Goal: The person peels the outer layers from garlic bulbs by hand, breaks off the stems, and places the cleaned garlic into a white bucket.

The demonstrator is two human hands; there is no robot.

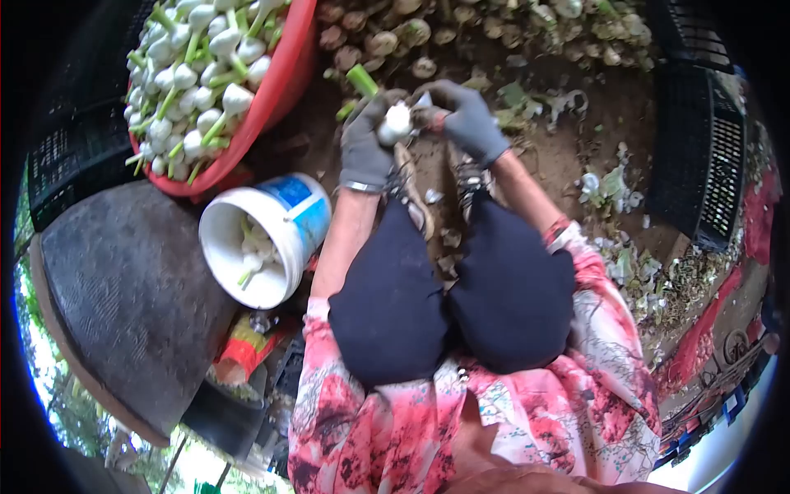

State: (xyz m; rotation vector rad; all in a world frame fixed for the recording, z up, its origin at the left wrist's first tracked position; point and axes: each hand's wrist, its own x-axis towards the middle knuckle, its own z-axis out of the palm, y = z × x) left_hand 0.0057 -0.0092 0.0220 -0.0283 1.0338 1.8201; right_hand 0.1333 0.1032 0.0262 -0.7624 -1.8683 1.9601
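Note:
My left hand [368, 146], in a grey glove, is closed around a white garlic bulb [397, 123]. A cut green stem [362, 81] sticks out above that hand. Just to the right, my right hand [467, 119] wears a matching glove, its fingers pinched close to the bulb. A small whitish bit shows at those fingertips, too small to name. Whether a tool sits in the right hand is hidden by the fingers. Both hands are out in front of my knees, above the dirt ground.
At upper left a red basin [284, 90] is heaped with trimmed garlic. Below it a white bucket [216, 259] leans, with several bulbs inside. Untrimmed garlic [383, 43] lies along the top. Black crates [716, 156] stand at right; peelings [609, 185] litter the soil.

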